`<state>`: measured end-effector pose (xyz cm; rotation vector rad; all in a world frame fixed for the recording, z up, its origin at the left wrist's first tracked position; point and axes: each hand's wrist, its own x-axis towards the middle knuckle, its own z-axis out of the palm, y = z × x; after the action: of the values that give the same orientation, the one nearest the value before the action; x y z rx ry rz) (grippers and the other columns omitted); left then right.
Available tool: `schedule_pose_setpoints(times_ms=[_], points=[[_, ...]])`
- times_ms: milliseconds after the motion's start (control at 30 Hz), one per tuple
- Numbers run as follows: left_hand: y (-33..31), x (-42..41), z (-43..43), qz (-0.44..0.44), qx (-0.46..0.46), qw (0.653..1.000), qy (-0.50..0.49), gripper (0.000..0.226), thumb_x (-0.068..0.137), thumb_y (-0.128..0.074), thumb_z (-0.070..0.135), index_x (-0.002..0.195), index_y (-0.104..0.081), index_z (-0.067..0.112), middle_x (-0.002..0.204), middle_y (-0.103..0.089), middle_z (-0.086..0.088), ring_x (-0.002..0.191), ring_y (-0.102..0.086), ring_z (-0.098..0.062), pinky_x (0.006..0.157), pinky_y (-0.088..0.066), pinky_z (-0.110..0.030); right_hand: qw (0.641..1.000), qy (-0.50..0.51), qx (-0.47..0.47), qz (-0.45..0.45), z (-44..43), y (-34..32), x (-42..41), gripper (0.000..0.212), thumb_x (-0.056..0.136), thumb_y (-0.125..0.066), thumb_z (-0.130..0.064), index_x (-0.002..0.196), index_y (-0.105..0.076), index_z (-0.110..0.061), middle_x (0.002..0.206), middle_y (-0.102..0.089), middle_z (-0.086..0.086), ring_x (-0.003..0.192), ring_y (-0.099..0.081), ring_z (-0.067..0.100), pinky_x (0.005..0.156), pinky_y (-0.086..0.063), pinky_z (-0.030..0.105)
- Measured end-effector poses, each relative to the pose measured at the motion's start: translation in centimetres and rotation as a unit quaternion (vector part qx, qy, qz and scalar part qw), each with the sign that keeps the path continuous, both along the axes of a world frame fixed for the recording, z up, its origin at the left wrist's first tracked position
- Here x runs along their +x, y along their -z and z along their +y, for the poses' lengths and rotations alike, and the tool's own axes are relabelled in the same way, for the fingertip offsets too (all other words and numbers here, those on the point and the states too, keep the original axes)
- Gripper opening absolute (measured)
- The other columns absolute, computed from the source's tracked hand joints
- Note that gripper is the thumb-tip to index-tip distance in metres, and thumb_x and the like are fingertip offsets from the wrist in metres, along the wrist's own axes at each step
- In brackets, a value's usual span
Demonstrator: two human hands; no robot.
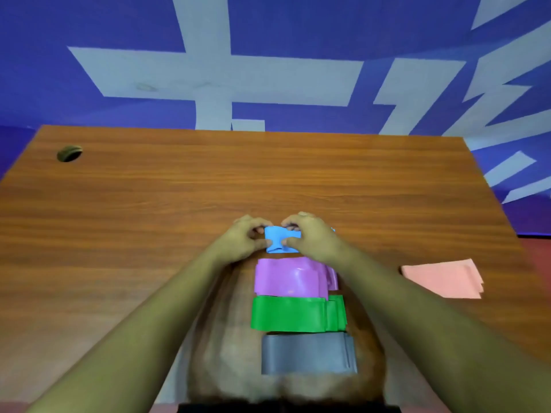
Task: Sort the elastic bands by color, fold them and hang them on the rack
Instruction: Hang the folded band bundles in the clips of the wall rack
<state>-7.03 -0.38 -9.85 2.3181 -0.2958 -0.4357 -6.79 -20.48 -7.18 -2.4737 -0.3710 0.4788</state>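
Observation:
A folded light-blue elastic band lies on the wooden table, held at both ends. My left hand pinches its left edge and my right hand pinches its right side, covering part of it. Closer to me, in a column, lie a folded purple band, a folded green band and a folded grey band. A folded pink band lies apart at the right. No rack is in view.
A round cable hole sits in the table's far left corner. Behind the table is a blue surface with pale stripes. The table's right edge runs close past the pink band.

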Motion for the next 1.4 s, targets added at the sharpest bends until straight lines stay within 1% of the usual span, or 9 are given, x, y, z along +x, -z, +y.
schedule_pose_setpoints(times_ms=[133,300,400,533,733,800,900,1167,1400], points=[[-1.0,0.2,-0.2,0.030,-0.017,0.999,-0.020,0.033,0.074,-0.080,0.008,0.104,-0.067,0.016,0.094,-0.055,-0.003,0.080,-0.050,-0.005,0.074,-0.039,-0.012,0.998,0.009,-0.054,0.024,0.7,0.3,0.3,0.050,0.082,-0.073,-0.023,0.130,-0.060,-0.022,0.116,-0.058,0.008,0.114,-0.052,0.029,0.103,-0.038,0.040],[-2.0,1.2,-0.8,0.061,0.008,0.998,0.007,0.027,0.068,-0.083,0.011,0.092,-0.070,0.011,0.095,-0.067,-0.009,0.095,-0.057,-0.024,0.088,-0.045,-0.034,0.997,0.004,-0.065,0.044,1.3,0.0,0.4,0.043,0.079,-0.070,-0.023,0.120,-0.065,-0.032,0.111,-0.051,0.002,0.112,-0.047,0.028,0.098,-0.035,0.037],[-3.7,1.9,-0.9,0.083,-0.011,0.996,0.006,0.024,0.069,-0.084,0.010,0.089,-0.070,0.009,0.093,-0.061,-0.007,0.089,-0.053,-0.018,0.083,-0.042,-0.027,0.997,-0.003,-0.068,0.020,1.2,-1.9,1.1,0.034,0.076,-0.068,-0.023,0.109,-0.067,-0.031,0.111,-0.051,-0.006,0.111,-0.042,0.019,0.088,-0.027,0.032],[-7.9,3.3,-0.6,0.117,-0.072,0.991,-0.003,0.020,0.073,-0.081,0.005,0.085,-0.067,0.013,0.087,-0.049,0.005,0.079,-0.048,-0.007,0.066,-0.035,-0.005,0.999,-0.034,-0.017,0.022,0.8,-6.4,2.5,0.043,0.064,-0.052,-0.042,0.102,-0.065,-0.027,0.111,-0.057,-0.013,0.109,-0.045,0.011,0.093,-0.030,0.034],[-17.8,5.6,0.7,0.069,-0.059,0.995,0.051,0.026,0.068,-0.085,0.007,0.076,-0.066,0.022,0.093,-0.050,0.004,0.081,-0.051,-0.004,0.070,-0.042,-0.010,0.997,-0.056,0.053,0.013,0.2,-16.0,4.1,0.011,0.077,-0.066,-0.030,0.086,-0.060,-0.034,0.087,-0.057,-0.014,0.089,-0.051,0.008,0.077,-0.039,0.031],[-22.0,6.1,1.1,0.052,-0.062,0.995,0.063,0.028,0.069,-0.083,0.006,0.072,-0.065,0.027,0.090,-0.056,0.011,0.079,-0.053,0.003,0.071,-0.042,-0.012,0.996,-0.044,0.077,0.004,0.8,-20.1,4.1,0.010,0.079,-0.068,-0.033,0.084,-0.060,-0.031,0.091,-0.061,-0.011,0.089,-0.054,0.010,0.074,-0.041,0.028],[-28.4,6.9,1.9,0.037,-0.046,0.996,0.073,0.016,0.074,-0.078,0.008,0.075,-0.067,0.019,0.058,-0.059,0.019,0.051,-0.049,0.004,0.055,-0.038,-0.013,0.995,-0.023,0.097,0.010,2.0,-26.3,4.3,0.010,0.084,-0.070,-0.027,0.083,-0.060,-0.026,0.089,-0.065,-0.007,0.076,-0.056,0.011,0.072,-0.045,0.030],[-40.8,8.4,3.9,-0.003,-0.056,0.990,0.127,0.016,0.080,-0.078,0.017,0.088,-0.064,0.017,0.078,-0.069,-0.003,0.067,-0.057,-0.008,0.065,-0.046,-0.022,0.994,0.001,0.097,-0.044,2.4,-38.6,6.5,0.010,0.085,-0.071,-0.017,0.081,-0.062,-0.020,0.080,-0.065,0.002,0.070,-0.056,0.015,0.068,-0.049,0.034],[-47.1,8.5,3.9,-0.073,-0.022,0.992,0.096,0.007,0.092,-0.061,0.026,0.086,-0.064,0.027,0.066,-0.061,0.022,0.061,-0.054,0.004,0.063,-0.041,-0.017,0.984,0.033,0.160,-0.077,0.4,-44.1,6.7,0.010,0.087,-0.072,-0.021,0.086,-0.066,-0.013,0.068,-0.059,-0.007,0.056,-0.046,0.000,0.055,-0.037,0.016]])
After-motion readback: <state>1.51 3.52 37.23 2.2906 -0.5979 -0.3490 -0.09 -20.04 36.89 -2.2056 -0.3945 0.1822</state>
